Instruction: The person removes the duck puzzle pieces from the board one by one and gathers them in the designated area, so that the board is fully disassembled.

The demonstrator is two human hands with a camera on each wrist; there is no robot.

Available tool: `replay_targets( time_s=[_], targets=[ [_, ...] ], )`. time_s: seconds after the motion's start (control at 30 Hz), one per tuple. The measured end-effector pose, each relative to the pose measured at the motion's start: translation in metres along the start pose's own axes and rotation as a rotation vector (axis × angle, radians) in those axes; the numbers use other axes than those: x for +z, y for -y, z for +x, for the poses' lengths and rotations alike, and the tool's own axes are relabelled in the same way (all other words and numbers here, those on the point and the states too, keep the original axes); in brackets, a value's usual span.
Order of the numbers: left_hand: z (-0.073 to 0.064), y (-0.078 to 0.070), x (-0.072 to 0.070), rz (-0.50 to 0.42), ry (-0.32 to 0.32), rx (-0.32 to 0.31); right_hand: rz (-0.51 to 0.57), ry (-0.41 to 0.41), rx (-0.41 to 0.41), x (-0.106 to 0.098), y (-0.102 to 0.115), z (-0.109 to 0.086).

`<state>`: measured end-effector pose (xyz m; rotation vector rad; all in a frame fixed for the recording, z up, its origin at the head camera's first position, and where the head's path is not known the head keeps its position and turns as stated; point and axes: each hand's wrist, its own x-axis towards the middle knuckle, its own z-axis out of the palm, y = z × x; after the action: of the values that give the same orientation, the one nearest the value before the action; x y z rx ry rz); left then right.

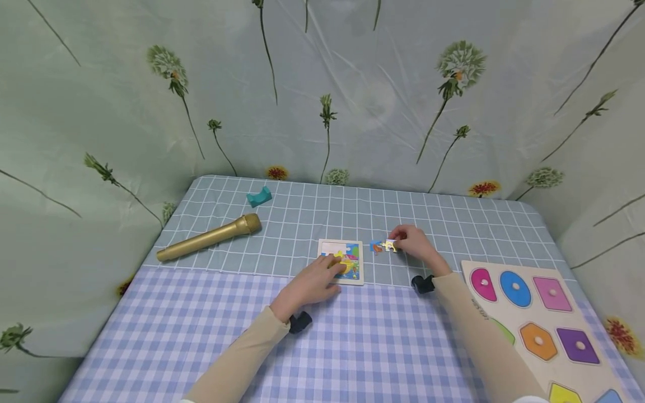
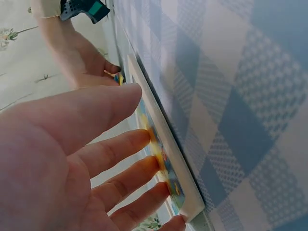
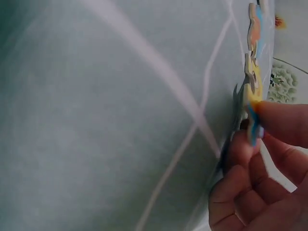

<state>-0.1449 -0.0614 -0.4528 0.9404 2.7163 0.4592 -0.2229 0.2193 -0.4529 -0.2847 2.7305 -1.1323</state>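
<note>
My left hand rests with its fingers straight on a small wooden picture puzzle, fingertips touching the pieces inside its pale frame. The upper left of that frame shows bare wood, while coloured pieces fill the parts visible around my fingers. To the right of the frame, my right hand pinches a yellow and blue jigsaw piece between thumb and fingers, low over the cloth. Just left of it lies a blue and orange puzzle piece, close to the pinched one.
A gold microphone lies at the left, with a small teal curved block behind it. At the right, a wooden shape board with knobbed coloured shapes lies partly under my right sleeve. A flowered curtain hangs behind the table.
</note>
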Motion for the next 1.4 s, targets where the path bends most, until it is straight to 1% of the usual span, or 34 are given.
replay_targets(
  time_s=[0.13,0.3,0.37,0.47,0.53,0.63,0.73,0.87,0.97,1.03,1.3,1.4],
  targets=[
    [0.001,-0.003,-0.001,0.013,-0.012,0.002,-0.124,-0.013,-0.066,0.002,0.000,-0.002],
    [0.003,-0.005,0.002,0.105,-0.061,0.027,-0.250,-0.046,-0.116,0.004,0.000,-0.004],
    [0.004,-0.007,0.003,0.127,-0.073,0.025,-0.264,-0.073,-0.133,0.007,0.002,-0.004],
    [0.004,-0.008,0.005,0.138,-0.080,0.017,-0.202,-0.079,-0.188,0.014,0.009,-0.002],
    [0.003,-0.009,0.005,0.135,-0.071,0.015,-0.134,-0.043,-0.241,0.021,0.016,-0.001],
    [0.003,-0.010,0.005,0.117,-0.057,0.021,-0.073,0.059,-0.309,0.032,0.027,0.000],
    [0.002,-0.011,0.004,0.095,-0.036,0.023,-0.103,0.129,-0.357,0.040,0.037,0.001],
    [0.002,-0.011,0.003,0.089,-0.025,0.016,-0.196,0.149,-0.412,0.048,0.044,0.002],
    [0.002,-0.012,0.003,0.097,-0.030,0.015,-0.235,0.153,-0.424,0.050,0.046,0.003],
    [0.003,-0.012,0.003,0.103,-0.036,0.016,-0.232,0.158,-0.424,0.051,0.048,0.003],
    [0.004,-0.013,0.003,0.112,-0.037,0.009,-0.192,0.175,-0.410,0.053,0.052,0.003],
    [0.004,-0.013,0.002,0.106,-0.029,0.005,-0.154,0.170,-0.371,0.054,0.053,0.003]
  ],
)
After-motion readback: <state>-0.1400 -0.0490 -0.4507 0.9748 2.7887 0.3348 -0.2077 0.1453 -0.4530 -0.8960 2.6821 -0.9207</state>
